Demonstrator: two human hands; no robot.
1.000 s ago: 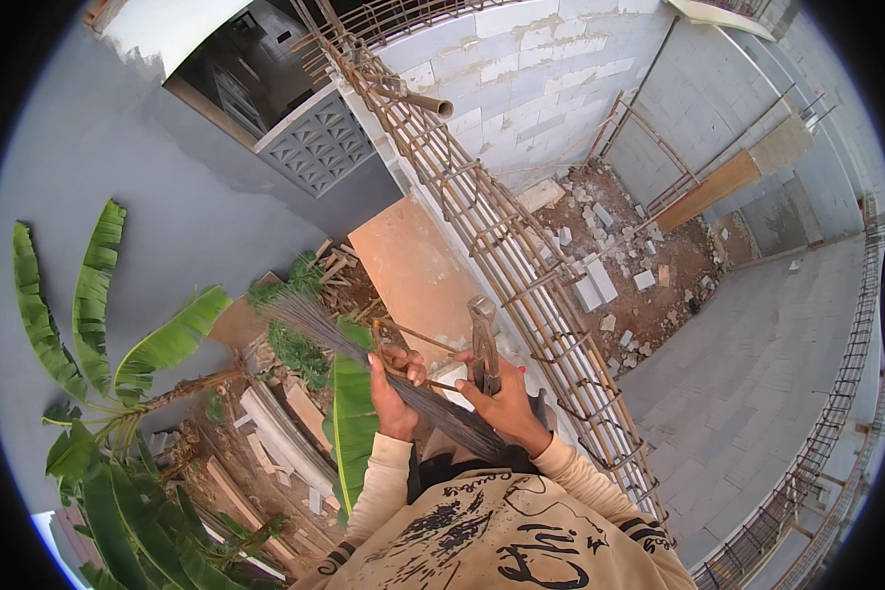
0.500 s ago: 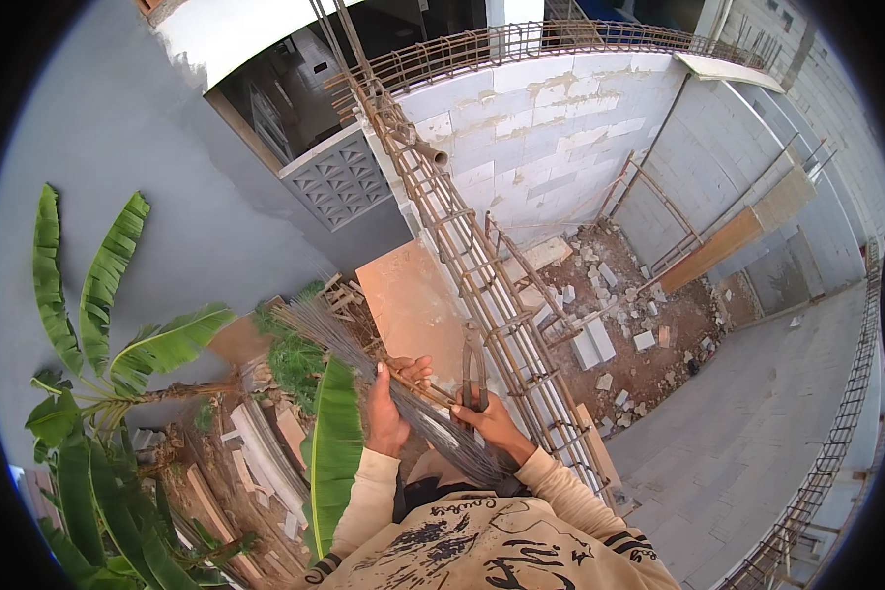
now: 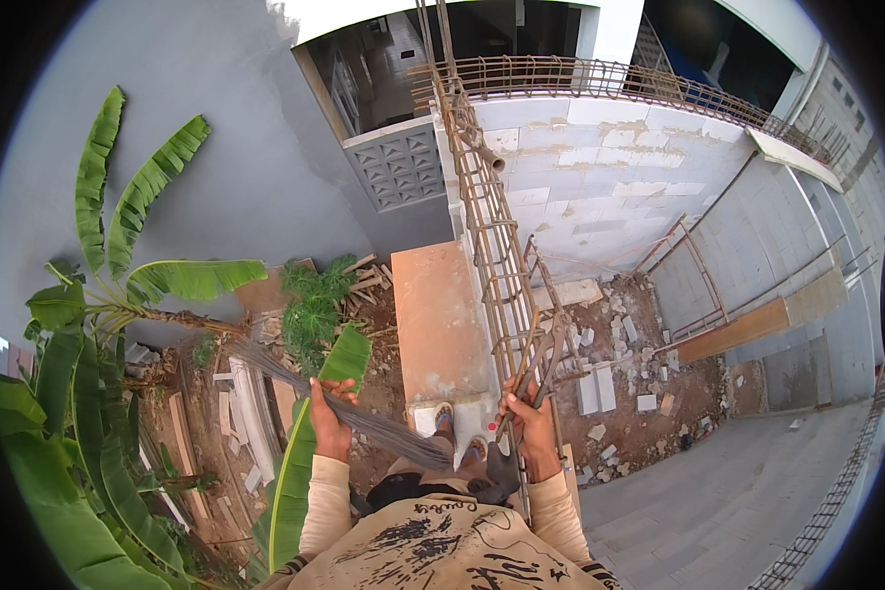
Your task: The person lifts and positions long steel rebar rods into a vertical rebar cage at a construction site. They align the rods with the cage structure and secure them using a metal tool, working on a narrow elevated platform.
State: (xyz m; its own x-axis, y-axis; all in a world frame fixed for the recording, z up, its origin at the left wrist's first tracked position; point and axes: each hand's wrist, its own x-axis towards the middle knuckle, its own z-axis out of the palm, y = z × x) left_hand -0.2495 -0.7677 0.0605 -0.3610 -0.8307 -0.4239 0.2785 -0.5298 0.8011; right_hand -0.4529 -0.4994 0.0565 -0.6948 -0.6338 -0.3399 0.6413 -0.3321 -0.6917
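My left hand (image 3: 331,421) is closed around a long bundle of thin grey tie wire (image 3: 393,435), which slants from above the rubble at left down toward my body. To the right of it, my right hand (image 3: 531,425) grips dark metal pincers (image 3: 544,362). A thin brown rod (image 3: 517,383) also rises from the right fingers, partly hidden among the bars behind. This hand is over the edge of the rebar cage (image 3: 497,261) on the wall; whether it touches the cage I cannot tell.
My sandaled feet (image 3: 444,415) stand near an orange-brown board (image 3: 438,320). Banana leaves (image 3: 315,438) reach close to my left arm. At right, the ground drops to rubble (image 3: 619,349) between block walls (image 3: 600,162), with a plank (image 3: 737,329) across it.
My hands have moved apart, the left drawing the wire bundle leftward. My right hand, with pincers and brown rod, has shifted right toward the cage. The view has turned.
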